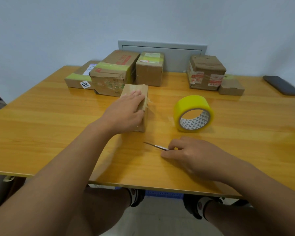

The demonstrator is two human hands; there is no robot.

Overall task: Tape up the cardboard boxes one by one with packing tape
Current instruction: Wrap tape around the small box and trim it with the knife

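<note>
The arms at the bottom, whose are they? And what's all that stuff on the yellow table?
They belong to a person wearing a camera on their head, so you see what they see. Their left hand rests on a small cardboard box. Their right hand holds scissors against the table. A roll of yellow tape stands nearby. More boxes wait at the back, and a dark phone lies far right.

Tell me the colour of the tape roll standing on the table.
Yellow, with a white patterned inner core; the roll of packing tape shows in the head view.
</note>
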